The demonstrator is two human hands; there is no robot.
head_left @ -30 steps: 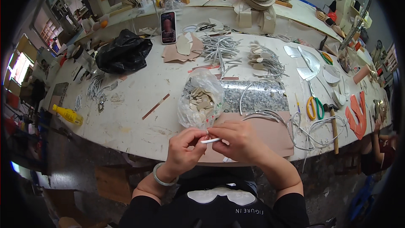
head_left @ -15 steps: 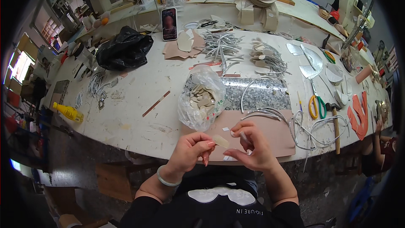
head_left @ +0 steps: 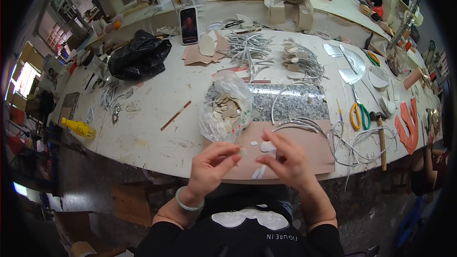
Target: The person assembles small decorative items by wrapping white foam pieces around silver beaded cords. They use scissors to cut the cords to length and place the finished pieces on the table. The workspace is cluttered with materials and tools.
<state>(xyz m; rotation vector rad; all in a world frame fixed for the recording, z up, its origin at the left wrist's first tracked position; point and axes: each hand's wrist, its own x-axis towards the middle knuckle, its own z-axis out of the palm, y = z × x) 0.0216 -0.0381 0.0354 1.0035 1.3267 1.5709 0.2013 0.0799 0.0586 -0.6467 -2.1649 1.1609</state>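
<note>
My left hand (head_left: 212,165) is closed in a pinch, with a small cream oval piece (head_left: 243,152) turned nearly edge-on at its fingertips. Facing it, my right hand (head_left: 288,161) has its thumb and index finger spread apart. A white piece (head_left: 267,147) shows between those fingers, apparently on the pinkish-tan board (head_left: 314,154) beneath. Small white slips (head_left: 258,172) lie at the board's front edge. Just beyond my left hand stands an open clear plastic bag (head_left: 209,119) filled with similar cream pieces (head_left: 228,109).
Silver cords (head_left: 304,123) loop over the board's right side, beside scissors (head_left: 358,109) and a hammer (head_left: 382,138). A stone slab (head_left: 290,102) lies behind. Farther back are bundled silver strips (head_left: 250,47), a phone (head_left: 189,26) and a black bag (head_left: 140,57). A yellow bottle (head_left: 78,127) lies left.
The cream piece in my left hand has turned from showing its flat face to nearly edge-on. My right thumb and index finger have straightened, baring the white piece between them.
</note>
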